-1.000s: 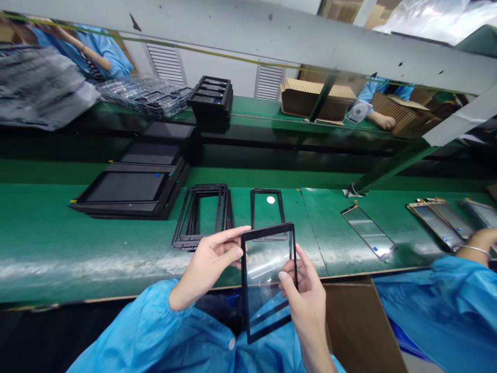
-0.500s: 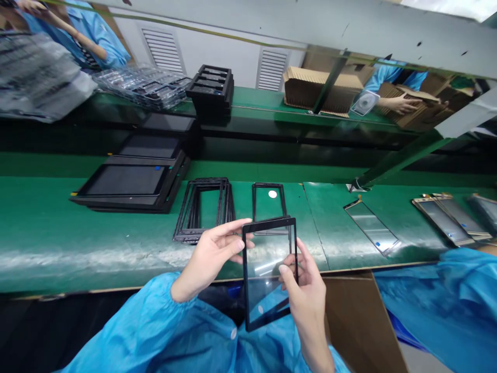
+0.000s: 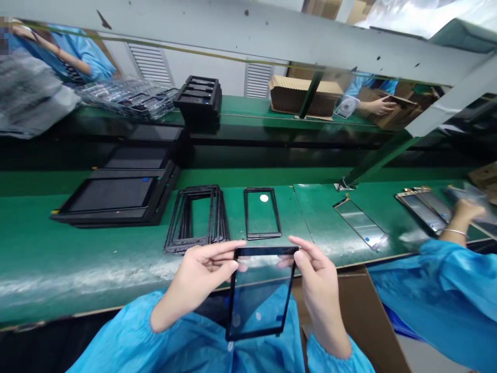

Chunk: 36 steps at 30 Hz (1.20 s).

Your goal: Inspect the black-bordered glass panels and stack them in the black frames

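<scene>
Between my hands, in front of my chest, is a clear glass touch panel (image 3: 261,295) with a black border. My left hand (image 3: 204,272) pinches its upper left edge between thumb and fingers. At its upper right corner, my right hand (image 3: 316,277) grips with the thumb in front and fingers behind. Just beyond the panel a thin black frame (image 3: 279,215) lies flat on the green bench, a white round sticker (image 3: 264,198) showing inside its outline. To the left of that sits a loose stack of similar black frames (image 3: 178,217).
Stacked black trays with dark screens (image 3: 112,197) stand at the left. A single panel (image 3: 360,224) lies right of centre, and several more panels (image 3: 423,211) lie beyond it. A co-worker's hand (image 3: 468,212) reaches over the right end. A green post (image 3: 373,158) rises from the bench (image 3: 116,264).
My right hand has moved from the panel's right side up to its upper right corner. The panel is now tilted flatter. A co-worker's arm has come into view at the right.
</scene>
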{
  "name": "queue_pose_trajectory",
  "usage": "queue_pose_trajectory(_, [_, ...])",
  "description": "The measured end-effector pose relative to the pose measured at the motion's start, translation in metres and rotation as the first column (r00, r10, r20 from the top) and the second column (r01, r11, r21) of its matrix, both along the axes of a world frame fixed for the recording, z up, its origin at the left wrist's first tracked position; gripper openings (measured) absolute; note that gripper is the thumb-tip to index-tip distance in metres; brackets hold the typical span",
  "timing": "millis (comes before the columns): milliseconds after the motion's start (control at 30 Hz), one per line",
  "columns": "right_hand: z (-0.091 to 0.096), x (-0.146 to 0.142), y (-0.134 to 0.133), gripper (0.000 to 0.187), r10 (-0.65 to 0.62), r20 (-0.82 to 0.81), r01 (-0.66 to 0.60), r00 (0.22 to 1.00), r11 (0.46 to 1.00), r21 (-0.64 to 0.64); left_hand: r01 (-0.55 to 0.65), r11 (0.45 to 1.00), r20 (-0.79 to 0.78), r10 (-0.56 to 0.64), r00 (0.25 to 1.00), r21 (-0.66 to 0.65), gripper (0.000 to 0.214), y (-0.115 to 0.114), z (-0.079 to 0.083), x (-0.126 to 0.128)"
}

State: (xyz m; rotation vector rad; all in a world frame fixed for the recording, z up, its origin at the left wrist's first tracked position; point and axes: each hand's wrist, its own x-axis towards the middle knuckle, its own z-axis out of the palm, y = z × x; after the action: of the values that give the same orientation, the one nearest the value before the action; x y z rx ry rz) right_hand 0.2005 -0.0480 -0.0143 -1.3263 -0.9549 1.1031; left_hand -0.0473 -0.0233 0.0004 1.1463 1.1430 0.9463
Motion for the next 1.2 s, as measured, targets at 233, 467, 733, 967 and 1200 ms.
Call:
queue_pose_trajectory(233, [0.008,-0.009,-0.003,0.015,-0.030,-0.038,0.031,0.999,0.999,0.008,0.008,1.000,-0.006,-0.009,1.000,-0.029,0.038,0.001,0.003,-0.002])
queue_pose_trajectory(467, [0.007,-0.012,-0.007,0.016,-0.076,-0.036,0.076,0.996,0.997,0.018,0.073,0.989,-0.222,-0.044,0.974,0.127,0.035,0.001,0.000,-0.005])
queue_pose_trajectory(733, [0.006,-0.018,-0.004,0.043,0.197,-0.058,-0.197,0.979,0.980,0.006,0.576,0.792,-0.560,-0.391,0.731,0.200,0.038,0.015,0.031,0.011])
queue_pose_trajectory(967, [-0.019,0.035,-0.015,0.045,0.019,-0.149,-0.063,0.989,0.953,-0.295,0.116,0.989,-0.093,-0.125,0.988,-0.092,0.039,0.007,0.010,-0.004])
queue_pose_trajectory(1200, [-0.026,0.023,-0.013,0.050,-0.187,-0.228,0.130,0.956,0.962,-0.241,-0.055,0.991,0.015,0.057,0.998,-0.120,0.048,0.000,-0.004,-0.006])
